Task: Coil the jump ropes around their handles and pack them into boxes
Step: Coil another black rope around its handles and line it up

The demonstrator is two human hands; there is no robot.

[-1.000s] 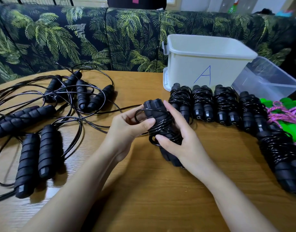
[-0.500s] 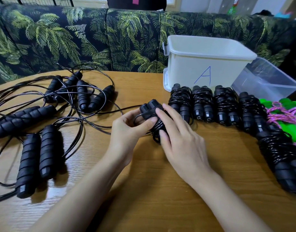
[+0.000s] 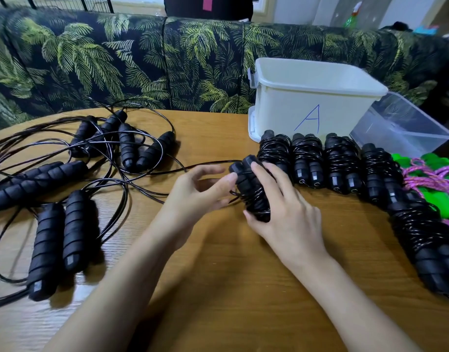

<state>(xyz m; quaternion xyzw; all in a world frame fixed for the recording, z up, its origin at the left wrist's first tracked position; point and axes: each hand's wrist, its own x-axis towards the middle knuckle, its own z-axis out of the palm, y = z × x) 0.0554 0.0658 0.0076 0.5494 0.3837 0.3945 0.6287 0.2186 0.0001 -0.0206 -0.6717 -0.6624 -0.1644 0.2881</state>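
Observation:
My right hand (image 3: 287, 209) grips a pair of black handles with black cord wound round them, the coiled jump rope (image 3: 254, 194), holding it tilted just above the wooden table (image 3: 243, 288). My left hand (image 3: 198, 194) is beside it on the left, thumb tip touching the handles and fingers loosely curled; a short loop of cord sticks out next to them. Several finished black bundles (image 3: 307, 158) lie in a row to the right. Behind them stands a white box marked A (image 3: 320, 97), and a clear box (image 3: 401, 130) lies tipped beside it.
Several uncoiled black jump ropes (image 3: 73, 232) with tangled cords cover the left of the table. Green handles with pink rope (image 3: 434, 174) lie at the right edge. A palm-print sofa (image 3: 117, 59) runs behind the table.
The bundle was tilted and lowered toward the row of finished ones. My left hand let go of the cord loop and eased back, now only touching with the thumb.

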